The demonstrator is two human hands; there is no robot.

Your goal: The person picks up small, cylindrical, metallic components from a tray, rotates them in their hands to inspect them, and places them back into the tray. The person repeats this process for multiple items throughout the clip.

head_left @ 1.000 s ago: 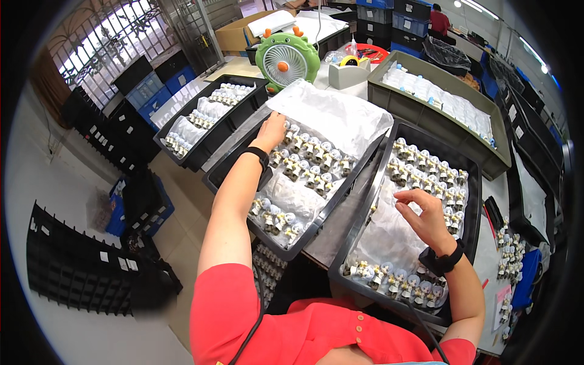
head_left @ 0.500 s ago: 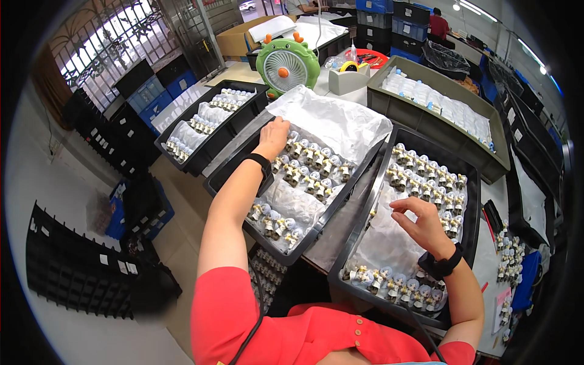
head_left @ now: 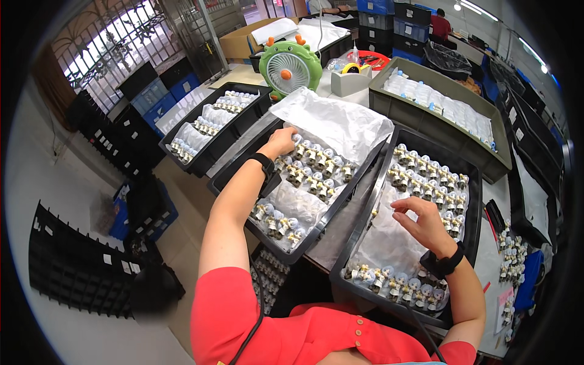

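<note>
Two black trays lie before me, both lined with white wrapping paper and packed with several small figurines. My left hand (head_left: pixel 280 142) reaches into the middle tray (head_left: pixel 234 165), its fingers down on a figurine (head_left: pixel 298 141) at the far row; I cannot tell whether it grips it. My right hand (head_left: pixel 424 220) hovers over the right tray (head_left: pixel 365 228), fingers curled and apart, above the bare paper (head_left: pixel 389 240) between two groups of figurines. A black band sits on each wrist.
A third black tray (head_left: pixel 210 149) of figurines lies at the far left. A green desk fan (head_left: pixel 290 64) stands behind the trays, and a grey bin (head_left: pixel 447 131) of wrapped pieces sits at the back right. Black crates (head_left: pixel 79 267) stack on the floor at left.
My left hand has pulled back toward me along the middle tray's far rows. My right hand has shifted slightly left over the right tray's paper.
</note>
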